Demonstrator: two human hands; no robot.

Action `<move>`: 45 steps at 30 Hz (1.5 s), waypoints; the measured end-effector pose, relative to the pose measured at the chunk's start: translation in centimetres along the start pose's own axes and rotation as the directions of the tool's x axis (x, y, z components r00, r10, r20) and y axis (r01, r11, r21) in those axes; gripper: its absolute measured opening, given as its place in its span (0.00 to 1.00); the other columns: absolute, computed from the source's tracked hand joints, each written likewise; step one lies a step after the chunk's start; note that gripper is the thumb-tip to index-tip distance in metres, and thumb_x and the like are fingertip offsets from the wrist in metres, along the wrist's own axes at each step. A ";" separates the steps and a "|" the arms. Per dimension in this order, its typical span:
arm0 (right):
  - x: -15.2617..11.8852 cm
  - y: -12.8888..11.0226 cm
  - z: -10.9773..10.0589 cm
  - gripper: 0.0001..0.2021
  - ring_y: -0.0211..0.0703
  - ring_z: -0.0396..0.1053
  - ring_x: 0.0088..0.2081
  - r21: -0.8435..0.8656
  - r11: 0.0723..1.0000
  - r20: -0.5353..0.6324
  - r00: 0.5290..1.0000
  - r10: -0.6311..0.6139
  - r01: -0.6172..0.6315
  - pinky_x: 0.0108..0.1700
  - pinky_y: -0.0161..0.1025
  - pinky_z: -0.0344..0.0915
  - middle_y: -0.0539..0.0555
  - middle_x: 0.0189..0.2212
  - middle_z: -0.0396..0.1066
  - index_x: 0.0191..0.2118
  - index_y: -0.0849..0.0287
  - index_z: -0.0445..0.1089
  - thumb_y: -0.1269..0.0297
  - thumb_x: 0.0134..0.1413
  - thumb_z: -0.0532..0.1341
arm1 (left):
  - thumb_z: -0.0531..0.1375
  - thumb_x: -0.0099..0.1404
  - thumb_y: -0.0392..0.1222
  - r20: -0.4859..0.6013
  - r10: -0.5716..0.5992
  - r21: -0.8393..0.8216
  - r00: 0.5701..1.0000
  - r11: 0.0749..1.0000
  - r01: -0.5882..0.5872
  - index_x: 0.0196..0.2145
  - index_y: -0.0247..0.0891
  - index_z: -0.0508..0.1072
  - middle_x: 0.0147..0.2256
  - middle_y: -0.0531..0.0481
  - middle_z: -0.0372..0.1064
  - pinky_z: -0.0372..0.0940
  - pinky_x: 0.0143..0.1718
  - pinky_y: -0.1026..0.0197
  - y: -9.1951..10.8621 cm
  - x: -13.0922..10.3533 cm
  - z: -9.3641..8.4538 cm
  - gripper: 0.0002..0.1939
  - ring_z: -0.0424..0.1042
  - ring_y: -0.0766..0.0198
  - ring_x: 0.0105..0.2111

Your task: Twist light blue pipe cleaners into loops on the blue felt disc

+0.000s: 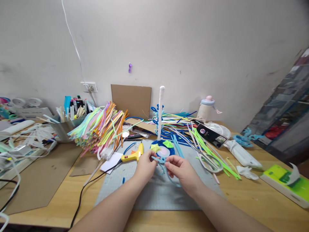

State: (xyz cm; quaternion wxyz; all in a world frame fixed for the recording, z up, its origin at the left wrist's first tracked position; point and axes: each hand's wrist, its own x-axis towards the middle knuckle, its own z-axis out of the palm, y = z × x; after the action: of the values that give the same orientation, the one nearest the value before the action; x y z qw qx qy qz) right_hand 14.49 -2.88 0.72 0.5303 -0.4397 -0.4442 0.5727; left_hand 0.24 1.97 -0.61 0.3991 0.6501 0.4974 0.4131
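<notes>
Between my two hands is a light blue pipe cleaner (163,160), bent into small loops, with loose lengths hanging below. My left hand (147,164) pinches its left side, fingers closed. The fingertips of my right hand (177,166) are closed on its right side. Just beyond my fingers lies a round dark blue base (171,150) with a pale pink middle, a yellow star (155,148) and a green leaf-like piece (168,144). A white post (160,112) rises upright behind it, with blue curled pipe cleaners (154,124) on its left.
On the grey cutting mat (116,190) a yellow glue gun (132,156) lies to the left. Scissors (210,162) and green pipe cleaners (223,161) are on the right. A large colourful pipe cleaner bundle (101,129) stands at left; a phone (211,135) lies back right.
</notes>
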 end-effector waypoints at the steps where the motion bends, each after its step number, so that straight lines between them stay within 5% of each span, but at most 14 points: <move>1: 0.0 0.1 0.1 0.13 0.32 0.56 0.17 -0.027 1.000 0.012 1.000 0.010 -0.010 0.21 0.32 0.52 0.46 0.15 0.63 0.28 0.60 0.68 0.57 0.39 0.65 | 0.58 0.50 0.38 0.014 -0.037 -0.077 0.999 0.996 0.038 0.25 0.37 0.65 0.20 0.55 0.63 0.54 0.22 0.67 0.2 0.0 0.1 0.04 0.60 0.69 0.20; 7: 0.2 0.4 -0.3 0.07 0.40 0.64 0.32 -0.220 0.962 -0.109 0.976 -0.191 0.163 0.34 0.36 0.59 0.51 0.30 0.66 0.24 0.58 0.71 0.61 0.38 0.66 | 0.60 0.47 0.42 0.035 -0.291 -0.351 0.956 0.892 0.284 0.25 0.37 0.62 0.16 0.55 0.62 0.55 0.16 0.68 0.4 0.3 0.3 0.10 0.62 0.68 0.17; 12: -0.2 0.7 -0.3 0.05 0.49 0.60 0.48 -0.295 0.944 0.042 0.989 -0.142 0.149 0.44 0.39 0.59 0.55 0.45 0.64 0.25 0.58 0.72 0.63 0.39 0.65 | 0.60 0.47 0.40 0.066 -0.358 -0.480 0.931 0.807 0.344 0.25 0.37 0.62 0.16 0.58 0.60 0.58 0.18 0.67 -0.2 0.4 0.3 0.09 0.62 0.69 0.17; 15: 0.1 1.3 -0.1 0.05 0.45 0.65 0.39 -0.354 0.929 0.073 0.993 -0.092 0.112 0.38 0.38 0.60 0.54 0.35 0.69 0.26 0.59 0.71 0.62 0.41 0.63 | 0.62 0.46 0.40 0.184 -0.342 -0.545 0.921 0.744 0.386 0.26 0.36 0.64 0.18 0.58 0.61 0.57 0.19 0.69 0.1 0.0 0.4 0.11 0.61 0.72 0.18; 18: 0.6 1.7 -0.2 0.08 0.38 0.63 0.26 -0.235 0.971 0.039 0.999 -0.030 0.038 0.31 0.36 0.60 0.50 0.24 0.67 0.27 0.59 0.68 0.60 0.43 0.62 | 0.64 0.47 0.41 0.318 -0.310 -0.597 0.896 0.668 0.443 0.29 0.35 0.66 0.20 0.57 0.62 0.55 0.18 0.71 0.7 -0.3 0.3 0.13 0.62 0.74 0.18; 23: 1.0 1.5 -0.5 0.12 0.36 0.64 0.25 0.006 0.999 0.011 0.999 0.047 -0.047 0.28 0.34 0.59 0.50 0.25 0.68 0.28 0.62 0.67 0.58 0.41 0.64 | 0.63 0.50 0.44 0.412 -0.220 -0.635 0.884 0.627 0.452 0.30 0.32 0.70 0.23 0.52 0.65 0.55 0.18 0.71 1.1 -0.4 0.2 0.12 0.65 0.72 0.21; 28: 1.1 1.6 -0.5 0.13 0.34 0.62 0.24 -0.017 0.998 0.015 0.998 0.067 -0.067 0.27 0.33 0.57 0.50 0.24 0.67 0.28 0.62 0.67 0.58 0.38 0.65 | 0.63 0.50 0.39 0.374 -0.295 -0.665 0.879 0.575 0.476 0.27 0.30 0.70 0.22 0.51 0.66 0.57 0.20 0.70 0.5 -0.3 0.6 0.09 0.64 0.72 0.21; 36: 1.4 2.1 -0.5 0.14 0.31 0.55 0.19 -0.198 0.980 -0.234 0.971 -0.053 0.005 0.22 0.31 0.50 0.47 0.19 0.64 0.28 0.61 0.67 0.58 0.36 0.66 | 0.62 0.50 0.35 0.338 -0.328 -0.673 0.882 0.571 0.471 0.26 0.30 0.70 0.22 0.49 0.67 0.61 0.22 0.70 0.5 -0.7 1.1 0.05 0.65 0.71 0.22; 45: 1.5 2.4 0.0 0.16 0.33 0.60 0.21 -0.090 0.994 -0.227 0.971 -0.075 0.056 0.21 0.30 0.52 0.47 0.23 0.66 0.29 0.59 0.63 0.58 0.34 0.66 | 0.61 0.52 0.34 0.334 -0.355 -0.707 0.873 0.519 0.481 0.27 0.29 0.70 0.23 0.47 0.68 0.63 0.22 0.70 1.0 -0.9 1.2 0.04 0.67 0.70 0.22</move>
State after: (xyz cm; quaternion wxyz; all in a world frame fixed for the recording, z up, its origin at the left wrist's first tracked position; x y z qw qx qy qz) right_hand 13.93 -1.52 -1.63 0.5782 -0.5098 -0.4174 0.4812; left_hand 1.53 0.73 -0.18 0.7605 0.3047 0.3824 0.4272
